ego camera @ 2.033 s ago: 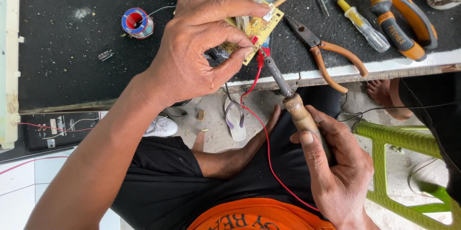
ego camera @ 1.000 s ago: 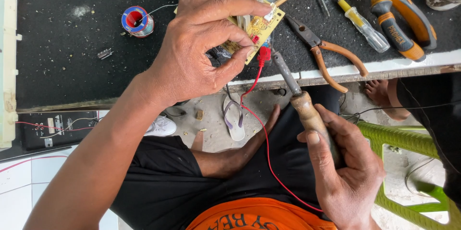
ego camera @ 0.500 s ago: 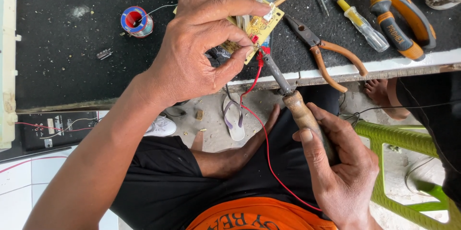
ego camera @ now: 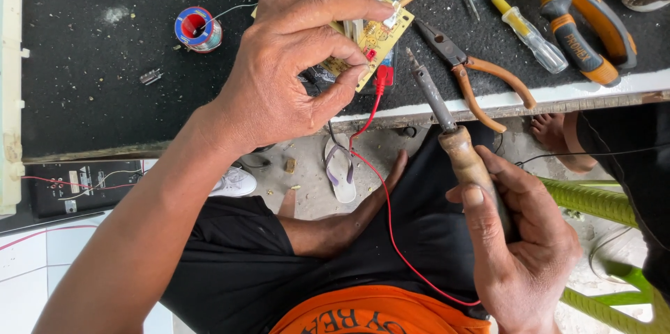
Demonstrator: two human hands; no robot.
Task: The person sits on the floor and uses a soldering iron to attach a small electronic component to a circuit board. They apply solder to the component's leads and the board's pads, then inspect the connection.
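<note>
My left hand (ego camera: 293, 62) pinches a small yellow circuit board (ego camera: 373, 37) between thumb and fingers, holding it over the black bench mat (ego camera: 84, 48) near its front edge. A red wire (ego camera: 380, 201) drops from the board's lower corner toward six o'clock, across my lap. My right hand (ego camera: 520, 243) is closed around the wooden handle of a soldering iron (ego camera: 447, 128); its tip points to eleven o'clock and sits just beside the board, apart from it. At three o'clock of the board lie orange-handled pliers (ego camera: 481, 76) and a yellow-handled screwdriver (ego camera: 527, 30). A solder spool (ego camera: 197, 28) rests at nine o'clock.
</note>
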